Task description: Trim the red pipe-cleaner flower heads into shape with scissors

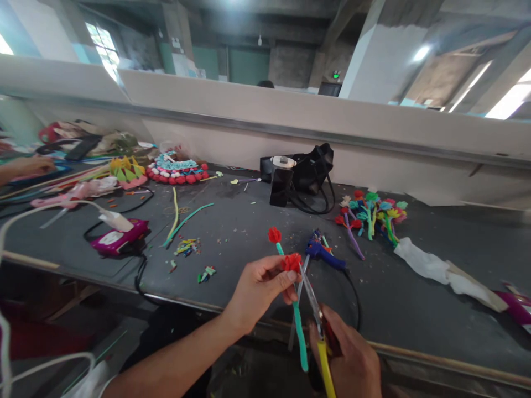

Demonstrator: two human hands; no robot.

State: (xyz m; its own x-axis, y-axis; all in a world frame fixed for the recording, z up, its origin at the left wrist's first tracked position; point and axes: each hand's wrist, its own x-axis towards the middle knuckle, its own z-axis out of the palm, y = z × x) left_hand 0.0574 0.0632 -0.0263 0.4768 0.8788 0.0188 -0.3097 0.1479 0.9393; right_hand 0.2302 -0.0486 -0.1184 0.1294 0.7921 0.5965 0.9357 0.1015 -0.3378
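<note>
My left hand [265, 279] pinches a pipe-cleaner flower between thumb and fingers. It has red heads, one at the fingertips [292, 262] and another at the upper end [274, 235], and a teal stem [300, 331] hanging below the hand. In my right hand [352, 354] is a pair of scissors [313, 301], with yellow showing on the handle. The blade tips touch or nearly touch the nearer red head; I cannot tell which. Just beyond my hands lies a blue glue gun [326, 254], its cord running toward the table's front edge.
Several pipe-cleaner flowers [371, 215] lie to the right, by a white wrapped bundle [427, 265]. A phone [281, 187] leans before a black bag [317, 168]. Cut scraps [188, 247], loose pipe cleaners [188, 223] and a purple power strip [120, 237] lie leftward. Another person's hand [33, 166] is far left.
</note>
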